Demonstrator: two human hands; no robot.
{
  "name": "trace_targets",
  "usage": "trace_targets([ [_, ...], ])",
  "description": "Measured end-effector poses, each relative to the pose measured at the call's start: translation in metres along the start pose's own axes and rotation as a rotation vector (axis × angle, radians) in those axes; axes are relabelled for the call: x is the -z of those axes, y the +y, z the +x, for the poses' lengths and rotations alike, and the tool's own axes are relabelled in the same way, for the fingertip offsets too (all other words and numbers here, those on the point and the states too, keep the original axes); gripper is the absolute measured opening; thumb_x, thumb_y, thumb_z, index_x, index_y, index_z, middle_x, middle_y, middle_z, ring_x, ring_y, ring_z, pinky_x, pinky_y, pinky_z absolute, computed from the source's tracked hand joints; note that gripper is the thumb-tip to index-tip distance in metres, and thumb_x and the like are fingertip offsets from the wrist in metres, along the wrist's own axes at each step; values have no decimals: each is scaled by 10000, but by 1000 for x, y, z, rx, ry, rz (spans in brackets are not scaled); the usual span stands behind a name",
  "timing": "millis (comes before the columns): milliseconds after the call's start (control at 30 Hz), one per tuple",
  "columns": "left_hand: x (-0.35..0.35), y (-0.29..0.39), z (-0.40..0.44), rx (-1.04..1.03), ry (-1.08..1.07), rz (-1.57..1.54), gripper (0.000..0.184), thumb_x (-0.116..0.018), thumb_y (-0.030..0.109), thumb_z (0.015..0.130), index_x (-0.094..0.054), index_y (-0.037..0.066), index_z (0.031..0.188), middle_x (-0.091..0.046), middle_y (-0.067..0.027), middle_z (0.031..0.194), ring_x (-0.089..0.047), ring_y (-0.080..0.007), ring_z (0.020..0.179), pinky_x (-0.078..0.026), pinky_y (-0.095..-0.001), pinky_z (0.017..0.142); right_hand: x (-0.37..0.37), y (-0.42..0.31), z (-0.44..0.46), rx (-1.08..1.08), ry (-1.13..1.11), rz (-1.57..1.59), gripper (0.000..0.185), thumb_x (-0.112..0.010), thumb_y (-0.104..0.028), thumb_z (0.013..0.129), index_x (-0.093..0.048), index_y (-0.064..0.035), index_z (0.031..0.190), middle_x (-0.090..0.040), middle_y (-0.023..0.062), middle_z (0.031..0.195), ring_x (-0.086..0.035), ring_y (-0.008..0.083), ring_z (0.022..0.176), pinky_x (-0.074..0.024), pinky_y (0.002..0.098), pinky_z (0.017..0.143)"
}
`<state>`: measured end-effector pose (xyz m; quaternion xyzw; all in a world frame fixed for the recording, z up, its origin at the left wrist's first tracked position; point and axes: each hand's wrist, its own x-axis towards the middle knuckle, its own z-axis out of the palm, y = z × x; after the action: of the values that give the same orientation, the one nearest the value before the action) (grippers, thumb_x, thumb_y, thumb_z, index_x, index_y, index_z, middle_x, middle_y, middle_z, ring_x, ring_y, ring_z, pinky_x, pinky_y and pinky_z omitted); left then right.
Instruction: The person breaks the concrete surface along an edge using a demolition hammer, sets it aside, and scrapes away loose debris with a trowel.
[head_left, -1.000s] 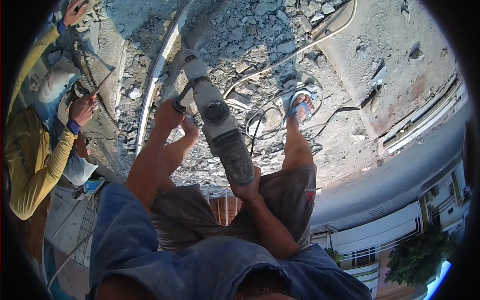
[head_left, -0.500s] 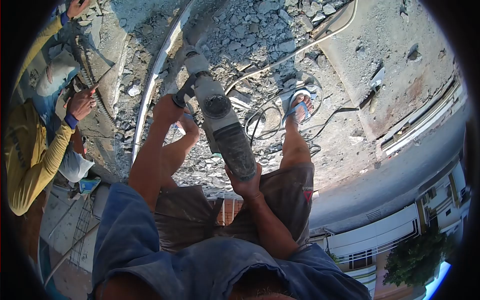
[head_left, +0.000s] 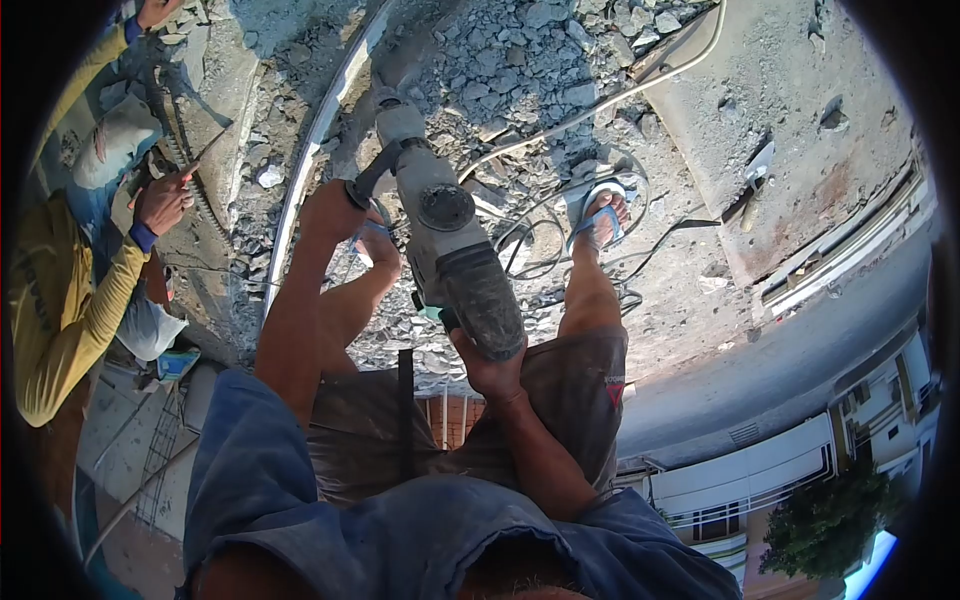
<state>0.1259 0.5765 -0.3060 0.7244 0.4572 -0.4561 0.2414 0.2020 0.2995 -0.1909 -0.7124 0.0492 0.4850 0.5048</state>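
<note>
The demolition hammer (head_left: 462, 250) stood slantwise between the person's legs, its nose toward the broken ground and its dark rear housing (head_left: 482, 300) close to the brown shorts (head_left: 370, 420). The left hand (head_left: 333, 212) was wrapped around the side handle (head_left: 372, 178), fingers closed on it, that arm stretched nearly straight. The right hand (head_left: 492, 368) grasped the back end of the tool, palm under the housing (most of those fingers were hidden by it, so how tightly they pressed I cannot tell). The tip of the bit was lost in shadow and dust.

Rubble (head_left: 510, 60) in grey lumps spread around the hammer's nose, with a long pale strip (head_left: 318, 135) curving past on the left. A pale hose (head_left: 610, 100) crossed the debris on the right, and a black cord (head_left: 530, 260) lay in loops just beside the right foot, which wore a flip-flop (head_left: 572, 235) with blue straps.

On the far left, a co-worker in a yellow long-sleeved shirt (head_left: 50, 300) held a thin tool (head_left: 210, 152) with a reddish handle in one hand (head_left: 163, 203); that person's other hand (head_left: 157, 12) showed at the top edge.
</note>
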Motion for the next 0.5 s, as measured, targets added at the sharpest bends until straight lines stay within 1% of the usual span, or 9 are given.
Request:
trace_targets([
  [67,-4,-2,4,27,34,3,377,-696,411,736,-728,73,898,-702,-189,922,-675,-380,891,-537,-452,783,1,-1,1,-4,-7,-25,292,-764,-99,763,-658,34,1001,-713,133,952,-703,199,891,-536,323,748],
  [133,-5,-3,5,53,71,10,382,-698,414,736,-727,74,908,-700,-189,933,-673,-376,901,-536,-448,790,-1,-6,3,-36,-1,51,289,-762,-97,766,-659,36,1000,-715,126,948,-702,198,896,-536,321,755],
  [200,3,4,3,74,16,53,380,-694,413,744,-723,76,917,-699,-186,933,-672,-367,907,-534,-443,794,0,-5,6,-19,4,70,288,-763,-95,766,-659,37,1000,-715,123,945,-701,193,891,-534,318,754],
  [233,2,6,1,72,10,54,380,-694,413,744,-723,76,917,-699,-186,933,-672,-367,907,-534,-443,794,1,-5,4,-15,8,83,288,-763,-93,765,-660,39,999,-715,120,942,-699,187,886,-532,316,753],
  [300,4,3,0,50,89,47,359,-684,397,748,-720,75,901,-699,-181,926,-672,-363,903,-534,-444,788,1,-5,2,-23,8,102,284,-763,-91,765,-661,41,996,-715,116,938,-697,182,878,-530,313,750],
  [367,10,4,2,34,83,49,351,-683,387,744,-718,72,894,-699,-179,919,-672,-364,898,-534,-446,781,-3,-6,3,-24,19,129,268,-762,-86,766,-667,37,984,-714,105,925,-691,168,852,-526,308,740],
  [500,16,7,2,21,91,71,333,-681,355,728,-715,63,886,-698,-175,897,-672,-364,892,-538,-445,764,-3,-2,4,-63,0,175,266,-761,-83,772,-664,28,993,-710,101,936,-686,161,858,-523,308,749],
])
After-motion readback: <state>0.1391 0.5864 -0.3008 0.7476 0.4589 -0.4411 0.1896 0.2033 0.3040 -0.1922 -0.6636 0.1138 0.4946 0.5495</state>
